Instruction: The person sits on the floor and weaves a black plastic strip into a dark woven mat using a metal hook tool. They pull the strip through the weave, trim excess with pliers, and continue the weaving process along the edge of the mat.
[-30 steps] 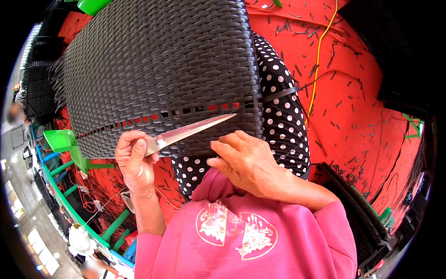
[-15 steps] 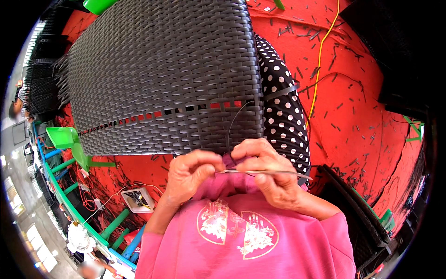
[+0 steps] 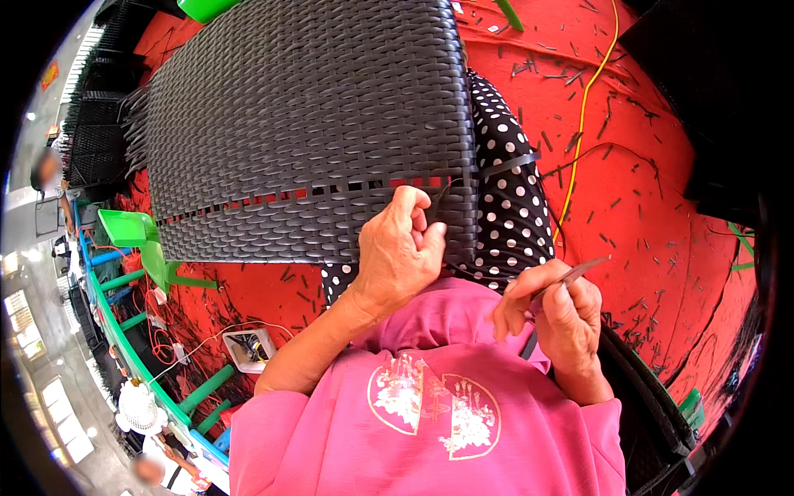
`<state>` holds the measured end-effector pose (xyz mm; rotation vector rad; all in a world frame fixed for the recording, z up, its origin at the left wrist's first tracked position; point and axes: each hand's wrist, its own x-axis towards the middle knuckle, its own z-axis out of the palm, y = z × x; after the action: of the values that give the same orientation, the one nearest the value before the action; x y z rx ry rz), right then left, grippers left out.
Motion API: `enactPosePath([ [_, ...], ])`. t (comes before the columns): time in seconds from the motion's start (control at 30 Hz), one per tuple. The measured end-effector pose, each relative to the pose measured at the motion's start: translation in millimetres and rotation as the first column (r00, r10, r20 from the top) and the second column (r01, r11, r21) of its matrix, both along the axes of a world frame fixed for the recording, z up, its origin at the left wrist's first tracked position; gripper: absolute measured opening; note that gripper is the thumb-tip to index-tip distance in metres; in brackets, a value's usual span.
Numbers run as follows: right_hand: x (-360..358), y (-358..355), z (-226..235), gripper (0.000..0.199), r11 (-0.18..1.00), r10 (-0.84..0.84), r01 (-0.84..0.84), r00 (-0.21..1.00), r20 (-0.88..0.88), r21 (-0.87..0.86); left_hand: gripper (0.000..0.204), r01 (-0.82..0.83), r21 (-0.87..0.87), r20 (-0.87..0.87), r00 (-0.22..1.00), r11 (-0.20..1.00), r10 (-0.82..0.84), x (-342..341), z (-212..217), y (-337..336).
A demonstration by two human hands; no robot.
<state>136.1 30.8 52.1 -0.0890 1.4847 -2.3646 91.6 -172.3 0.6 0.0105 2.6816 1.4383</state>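
A black woven wicker panel (image 3: 306,124) lies across the person's lap and reaches away toward the top of the view, its near edge resting over a black skirt with white polka dots (image 3: 513,207). Close to that near edge runs a row of open gaps in the weave, where the red floor (image 3: 645,165) shows through. A loose black strip (image 3: 509,164) leaves the weave at the right end of this row and sticks out past the panel's right edge.

The left hand (image 3: 401,252) sits at the near edge of the panel, just by the right end of the gap row — fingers curled in and pinched together against the weave; whether they grip a strand there I cannot tell. The right hand (image 3: 556,312) is off the panel, lower and to the right above the pink shirt (image 3: 430,405), closed around a thin grey blade (image 3: 575,273) whose tip points up and right.

Short black offcuts are scattered over the red floor, and a yellow cord (image 3: 589,91) snakes across it on the right. To the left stand green frames (image 3: 132,240) and a small white box (image 3: 248,349) with wires.
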Motion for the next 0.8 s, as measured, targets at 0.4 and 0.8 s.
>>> enactPosePath([
  [0.4,-45,-4,-30,0.015,0.73,0.0,0.063,0.996,-0.093,0.68,0.015,-0.34,0.694,0.673,0.618,0.634,-0.406,-33,16,-36],
  [0.8,-106,-34,-56,0.023,0.566,0.422,-0.056,0.877,-0.231,0.823,0.013,0.348,-0.041,0.283,0.903,0.937,-0.323,-37,51,-87],
])
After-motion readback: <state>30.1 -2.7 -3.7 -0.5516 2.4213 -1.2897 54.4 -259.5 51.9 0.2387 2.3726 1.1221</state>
